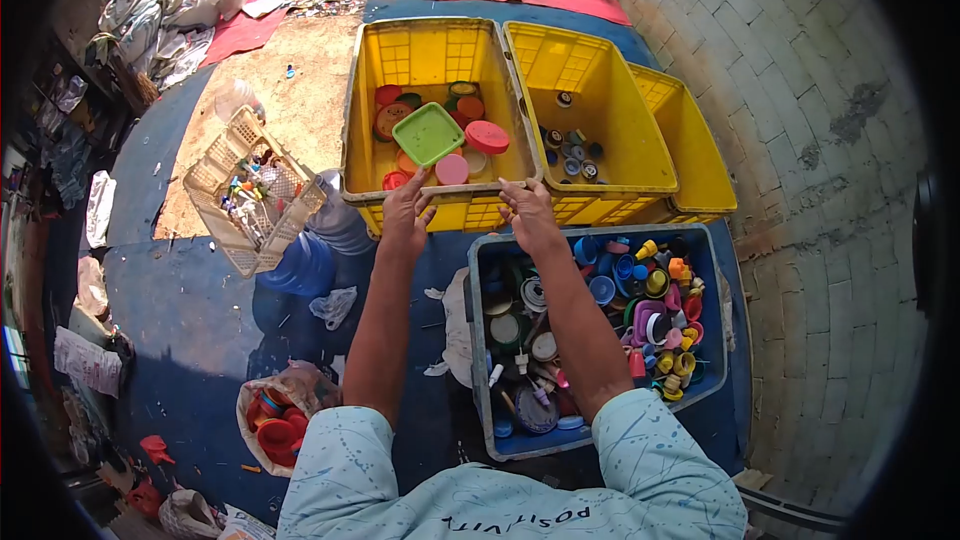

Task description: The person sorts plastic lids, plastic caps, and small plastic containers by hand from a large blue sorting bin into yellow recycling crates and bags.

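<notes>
Both my arms reach forward over the near rim of a yellow crate (362,90). My left hand (407,212) and my right hand (527,210) are open with fingers spread, holding nothing. Just past them a green square lid (428,132) lies tilted in the crate, or hangs just above it, over red, orange and pink round lids such as a red lid (487,136). Below my right arm a blue crate (712,325) is full of mixed coloured caps and lids.
A second yellow crate (640,140) holds several small dark caps, and a third yellow crate (700,155) stands to its right. A beige basket (215,180) of small items sits left. A bag of red lids (275,430) lies near my left elbow. A brick wall rises on the right.
</notes>
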Motion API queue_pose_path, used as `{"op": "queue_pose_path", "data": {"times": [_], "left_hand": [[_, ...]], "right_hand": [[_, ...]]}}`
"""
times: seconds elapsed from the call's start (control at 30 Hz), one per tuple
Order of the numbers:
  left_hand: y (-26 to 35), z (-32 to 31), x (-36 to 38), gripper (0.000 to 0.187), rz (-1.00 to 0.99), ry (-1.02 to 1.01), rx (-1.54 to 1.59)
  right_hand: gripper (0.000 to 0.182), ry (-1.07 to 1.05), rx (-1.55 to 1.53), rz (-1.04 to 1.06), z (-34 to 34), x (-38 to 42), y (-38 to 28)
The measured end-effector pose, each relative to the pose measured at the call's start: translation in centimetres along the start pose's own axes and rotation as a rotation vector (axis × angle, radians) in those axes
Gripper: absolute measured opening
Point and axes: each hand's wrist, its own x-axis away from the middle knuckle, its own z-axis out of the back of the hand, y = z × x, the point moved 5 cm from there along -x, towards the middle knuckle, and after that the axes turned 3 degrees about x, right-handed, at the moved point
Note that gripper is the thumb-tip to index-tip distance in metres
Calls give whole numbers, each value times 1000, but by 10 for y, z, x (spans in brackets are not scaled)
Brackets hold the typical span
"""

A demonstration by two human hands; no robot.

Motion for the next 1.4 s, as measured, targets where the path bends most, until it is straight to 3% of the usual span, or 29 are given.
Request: {"op": "queue_pose_path", "data": {"times": [0.07,0.13,0.27,0.4,0.5,0.7,0.87,1.03,1.2,1.4], "left_hand": [[-19,22,17,47,-77,-18,12],[-46,47,42,40,22,-33,148],[-101,99,99,21,87,145,258],[-135,123,148,16,67,204,212],[-140,111,165,16,53,220,96],[-119,35,161,16,-121,23,-38],[-128,-4,177,15,-197,-54,-78],[-195,-23,225,15,-105,2,-156],[-295,-34,302,13,24,199,-164],[-370,-75,345,13,100,279,-225]], "right_hand": [[74,-26,26,-35,10,18,16],[71,-46,11,-98,26,53,41],[55,-7,39,-190,65,128,83],[44,71,132,-277,102,195,115],[40,31,173,-274,116,227,122],[34,-18,204,-162,144,228,104],[29,-45,229,63,183,227,65],[31,-157,327,111,255,237,33],[24,-208,340,111,356,244,-15],[22,74,436,202,472,231,-70]]}}
